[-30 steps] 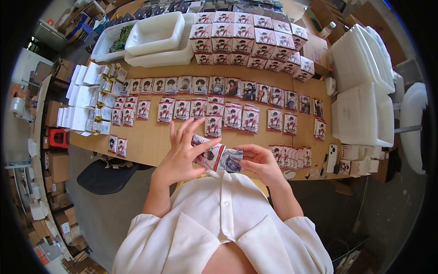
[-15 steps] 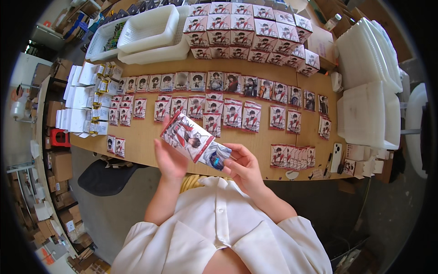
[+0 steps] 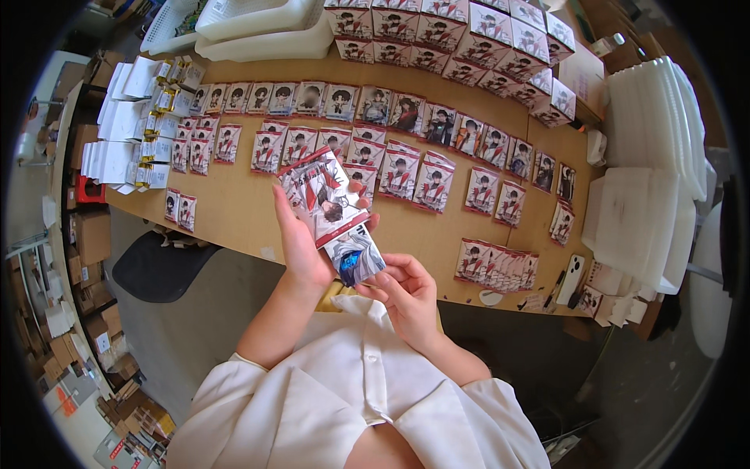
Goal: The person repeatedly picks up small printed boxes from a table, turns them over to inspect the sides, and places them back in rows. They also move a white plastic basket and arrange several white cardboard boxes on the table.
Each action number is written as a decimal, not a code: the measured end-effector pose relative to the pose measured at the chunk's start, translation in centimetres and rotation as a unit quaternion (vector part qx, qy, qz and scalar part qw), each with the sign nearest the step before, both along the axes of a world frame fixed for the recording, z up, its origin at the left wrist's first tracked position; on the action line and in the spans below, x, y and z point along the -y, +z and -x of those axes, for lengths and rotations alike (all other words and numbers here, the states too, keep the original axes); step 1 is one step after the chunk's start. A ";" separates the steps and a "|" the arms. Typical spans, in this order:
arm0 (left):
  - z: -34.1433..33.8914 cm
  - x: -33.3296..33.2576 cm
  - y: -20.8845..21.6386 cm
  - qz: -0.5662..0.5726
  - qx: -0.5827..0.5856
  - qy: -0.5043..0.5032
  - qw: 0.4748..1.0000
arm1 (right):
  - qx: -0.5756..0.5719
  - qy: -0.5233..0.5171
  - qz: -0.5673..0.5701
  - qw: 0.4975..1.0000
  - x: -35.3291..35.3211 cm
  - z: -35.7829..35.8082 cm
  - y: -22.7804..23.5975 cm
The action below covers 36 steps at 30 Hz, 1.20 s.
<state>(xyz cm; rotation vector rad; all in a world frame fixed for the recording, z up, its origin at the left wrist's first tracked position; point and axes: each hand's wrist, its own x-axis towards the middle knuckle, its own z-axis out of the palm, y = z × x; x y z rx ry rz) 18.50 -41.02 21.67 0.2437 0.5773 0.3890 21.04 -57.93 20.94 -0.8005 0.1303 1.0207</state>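
Both hands in front of the shirt, above the near edge of the desk (image 3: 234,199). Left hand (image 3: 303,254): palm up under a red-and-white packet (image 3: 324,195), its grip closed on the long sides, thumb along the left, fingertips curled over the right. Packet tilted, far end leaning left, printed figure upside down to the wearer. From the packet's near end a grey-white card (image 3: 355,254) with a blue patch sticks out; cannot tell whether it sits inside the packet or underneath. Right hand (image 3: 408,301): grip pinching the card's near right corner between thumb and fingers. On the desk beyond: a long row of portrait cards (image 3: 341,105), bending nearer toward the right; on its near side, groups of lying packets (image 3: 398,173), some overlapping. Near left, a small pair of packets (image 3: 187,213), side by side. Near right, an overlapping fan of packets (image 3: 473,260); further right a white phone (image 3: 573,280). Left end: stacked white cartons (image 3: 125,117). Far side: pale plastic baskets (image 3: 266,43) at left, a block of printed boxes (image 3: 441,31) right of them. Right end: translucent tubs (image 3: 633,223). Black seat (image 3: 162,267) off the desk's near left edge.
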 end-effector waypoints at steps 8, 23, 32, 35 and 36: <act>-1.2 2.2 -1.7 0.023 0.001 -0.047 0.999 | 0.004 0.052 0.026 0.998 2.6 -2.0 -0.9; -4.6 6.7 -4.2 0.057 -0.117 -0.082 0.988 | -0.034 0.099 -0.002 0.994 7.7 -5.7 -3.6; -6.9 9.5 -5.2 0.075 -0.115 -0.152 0.979 | 0.240 0.026 0.161 0.957 10.0 -7.1 -4.8; -7.2 14.0 -4.7 0.047 -0.152 -0.189 0.969 | 0.256 -0.096 0.165 0.948 9.9 -6.9 -6.9; -7.8 14.8 -4.5 0.020 -0.150 -0.202 0.968 | 0.172 -0.100 0.121 0.973 10.3 -7.2 -7.0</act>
